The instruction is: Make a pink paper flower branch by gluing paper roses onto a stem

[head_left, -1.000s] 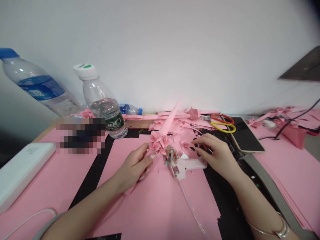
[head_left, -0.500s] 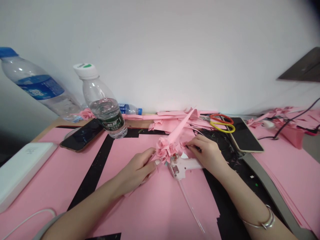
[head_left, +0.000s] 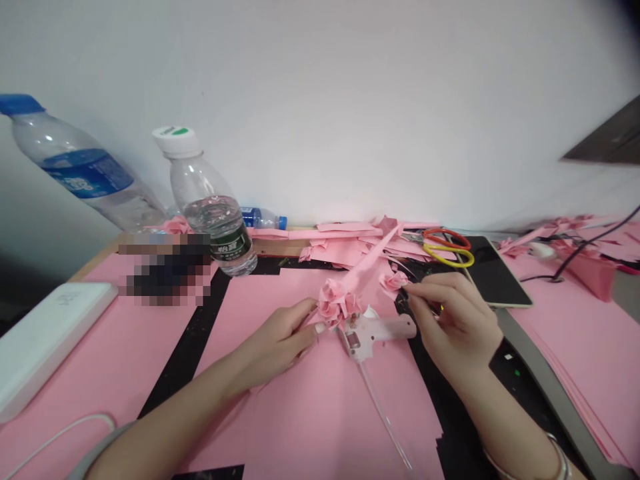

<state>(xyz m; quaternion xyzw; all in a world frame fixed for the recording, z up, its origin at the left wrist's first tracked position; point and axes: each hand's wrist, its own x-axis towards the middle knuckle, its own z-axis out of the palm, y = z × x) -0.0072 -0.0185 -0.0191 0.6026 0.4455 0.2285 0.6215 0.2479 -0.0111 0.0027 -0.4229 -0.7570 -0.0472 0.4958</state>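
My left hand (head_left: pixel 293 333) is closed, thumb and fingers pinching the side of a bunch of folded pink paper flowers (head_left: pixel 337 301). A long rolled pink paper cone (head_left: pixel 373 257) slants up and back behind the bunch. To the right, my right hand (head_left: pixel 453 320) pinches a single pink paper flower (head_left: pixel 393 282) between thumb and forefinger, apart from the bunch. A white hot glue gun (head_left: pixel 383 329) lies between my hands, its nozzle end partly hidden by the bunch. From it a clear glue stick (head_left: pixel 385 413) runs toward me.
Pink paper sheets (head_left: pixel 300 427) cover much of the black desk. Bottles (head_left: pixel 220 213) stand at the left, beside a white box-shaped device (head_left: pixel 55 340). Scissors (head_left: pixel 447 248) and a dark tablet or phone (head_left: pixel 495 273) lie behind my right hand, with folded pink paper pieces (head_left: pixel 340 250) along the wall.
My right hand has moved right, away from the bunch, with the single paper flower in its fingertips. More of the glue gun's handle shows. My left hand has stayed almost in place.
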